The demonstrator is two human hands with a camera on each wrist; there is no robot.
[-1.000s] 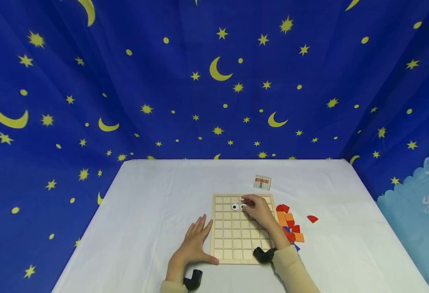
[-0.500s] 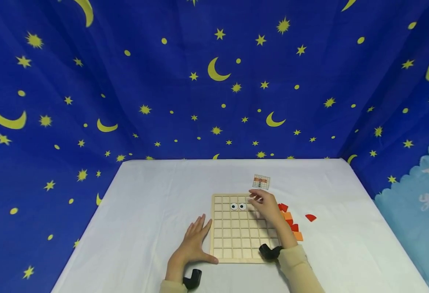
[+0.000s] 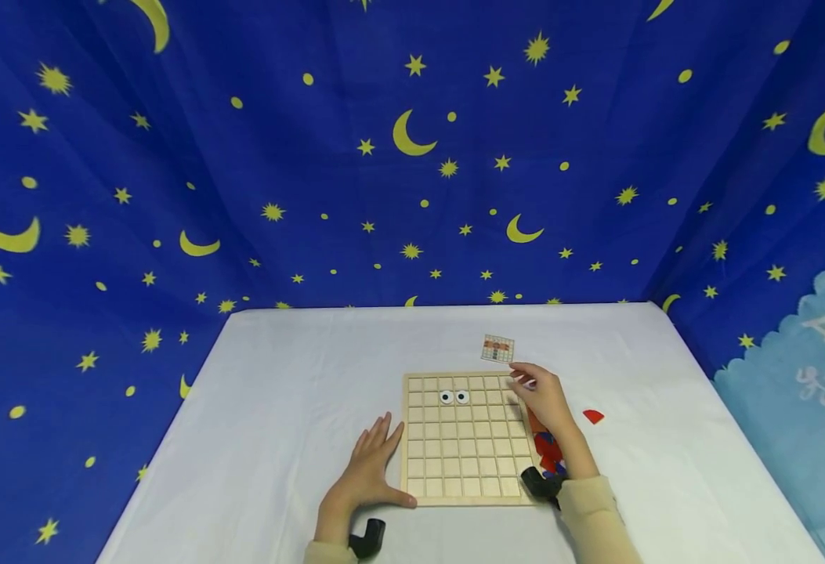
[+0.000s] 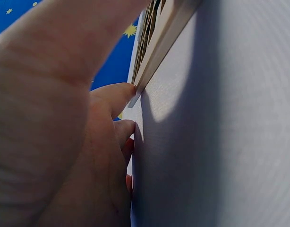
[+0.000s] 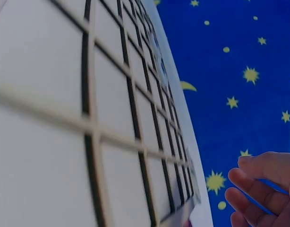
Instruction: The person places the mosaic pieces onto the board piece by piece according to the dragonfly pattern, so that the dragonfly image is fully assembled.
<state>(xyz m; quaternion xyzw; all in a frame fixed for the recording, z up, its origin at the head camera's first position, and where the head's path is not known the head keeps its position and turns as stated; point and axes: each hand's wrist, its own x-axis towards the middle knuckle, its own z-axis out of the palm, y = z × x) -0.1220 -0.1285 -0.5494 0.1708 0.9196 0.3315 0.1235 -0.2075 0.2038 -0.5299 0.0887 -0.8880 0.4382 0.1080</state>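
Observation:
A wooden grid board (image 3: 467, 450) lies on the white table. In one of its upper rows sit two white eye tiles (image 3: 454, 397) with black pupils, side by side. My left hand (image 3: 370, 472) rests spread on the table at the board's left side; in the left wrist view the fingers (image 4: 114, 94) touch the board's edge (image 4: 159, 47). My right hand (image 3: 548, 399) hovers at the board's upper right corner. Its fingers (image 5: 258, 189) are loosely bent, and nothing shows between them.
Red, orange and blue flat pieces (image 3: 548, 448) lie along the board's right side, partly hidden by my right arm. A red quarter-circle piece (image 3: 593, 417) lies apart farther right. Behind the board is a small pattern card (image 3: 498, 348). Blue curtains surround the table.
My right hand has left the right eye tile and moved right, to the board's upper right corner. Both eye tiles stay on the board. The left hand keeps its place.

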